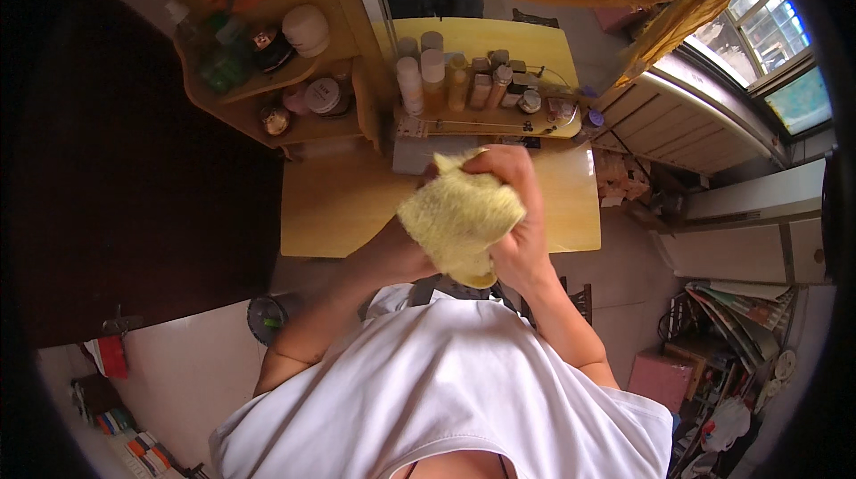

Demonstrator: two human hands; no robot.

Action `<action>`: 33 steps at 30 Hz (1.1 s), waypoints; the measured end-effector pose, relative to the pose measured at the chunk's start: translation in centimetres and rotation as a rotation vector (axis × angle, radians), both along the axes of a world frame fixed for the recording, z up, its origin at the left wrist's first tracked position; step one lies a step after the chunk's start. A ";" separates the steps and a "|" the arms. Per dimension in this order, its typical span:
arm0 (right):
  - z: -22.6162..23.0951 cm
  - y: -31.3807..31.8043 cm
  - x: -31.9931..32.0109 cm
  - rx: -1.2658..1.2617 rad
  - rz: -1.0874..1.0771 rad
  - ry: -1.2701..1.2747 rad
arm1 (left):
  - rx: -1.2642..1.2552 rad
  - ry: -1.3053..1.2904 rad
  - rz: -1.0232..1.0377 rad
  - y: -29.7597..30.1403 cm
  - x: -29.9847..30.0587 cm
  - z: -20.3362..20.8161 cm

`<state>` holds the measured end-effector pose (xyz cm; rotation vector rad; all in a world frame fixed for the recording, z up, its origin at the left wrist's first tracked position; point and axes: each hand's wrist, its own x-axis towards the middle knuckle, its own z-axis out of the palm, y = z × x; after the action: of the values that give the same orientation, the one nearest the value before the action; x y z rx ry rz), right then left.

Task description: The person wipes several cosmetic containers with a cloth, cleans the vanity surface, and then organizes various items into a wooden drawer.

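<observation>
Over the wooden table (339, 212), toward its near edge, you hold up a fuzzy yellow cloth (459, 216) between your two hands. Your right hand (526, 178) is closed on the cloth, with its fingers bent over the top and right side. Your left hand (408, 247) is at the other side, blurred and mostly covered by the cloth, so I cannot tell how tightly its fingers are closed. Under the bunched cloth a rounded yellow edge (482, 282) is visible, but I cannot tell if it is a separate thing. Just beyond your hands, near the far edge of the table, lies a flat grey object (415, 156), which your hands and the cloth partly hide. Along that far edge, a raised ledge (486, 125) carries many bottles (432, 73) and small jars (530, 102), standing close together. Near its right end is a purple-lidded jar (593, 119). At the far left corner, a wooden shelf unit (364, 114) rises, and on it stand a big white jar (306, 31) and some green items (225, 65).
</observation>
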<state>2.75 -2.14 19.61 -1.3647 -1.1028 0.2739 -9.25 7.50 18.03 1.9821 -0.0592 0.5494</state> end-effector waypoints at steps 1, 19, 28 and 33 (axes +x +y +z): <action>0.0 -0.1 0.1 -0.081 -0.054 0.082 | 0.131 0.101 -0.041 0.0 -0.3 0.1; -15.8 -8.2 13.7 -0.718 -0.232 -0.037 | -0.789 -0.281 -0.068 -3.4 2.3 -3.7; -6.7 -0.1 0.8 -0.223 0.667 0.960 | -0.107 -0.037 0.437 -0.9 -0.9 -4.6; -6.8 4.9 -3.2 -0.209 0.599 0.900 | -0.041 0.008 0.419 3.7 -5.6 -5.6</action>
<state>-0.47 2.74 12.78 -0.8688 -0.6779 1.3271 -14.85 11.22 12.44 1.9633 0.3773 0.8024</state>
